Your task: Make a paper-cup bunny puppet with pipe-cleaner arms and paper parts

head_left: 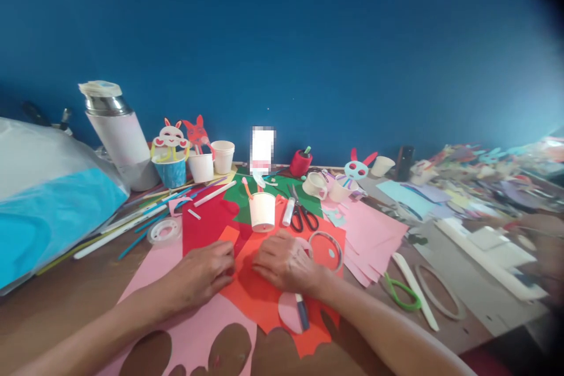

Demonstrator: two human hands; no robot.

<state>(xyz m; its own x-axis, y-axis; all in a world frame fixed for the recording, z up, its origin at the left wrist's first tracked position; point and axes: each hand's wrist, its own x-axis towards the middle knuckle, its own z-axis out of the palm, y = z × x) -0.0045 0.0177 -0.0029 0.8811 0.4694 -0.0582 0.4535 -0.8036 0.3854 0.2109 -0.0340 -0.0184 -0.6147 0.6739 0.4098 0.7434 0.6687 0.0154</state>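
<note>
My left hand [211,267] rests with curled fingers over the pink and red sheets, beside a small orange strip [229,236] near its fingertips. My right hand [284,261] lies bent over the orange paper [268,305], its fingers together. What either hand holds, if anything, is hidden. A white paper cup [262,212] with orange and pink pieces in it stands just beyond the hands. Black scissors [302,211] and a white glue stick [288,212] lie right of the cup. Near my right wrist are a tape roll [325,250], a pink disc [289,312] and a dark-capped marker [302,312].
At the left stand a tall flask [123,141], a blue cup [170,171] with a bunny mask, and a clear plastic bag [53,200]. Pink sheets [374,235], a green pipe-cleaner loop [404,296] and paper scraps [506,182] lie at the right.
</note>
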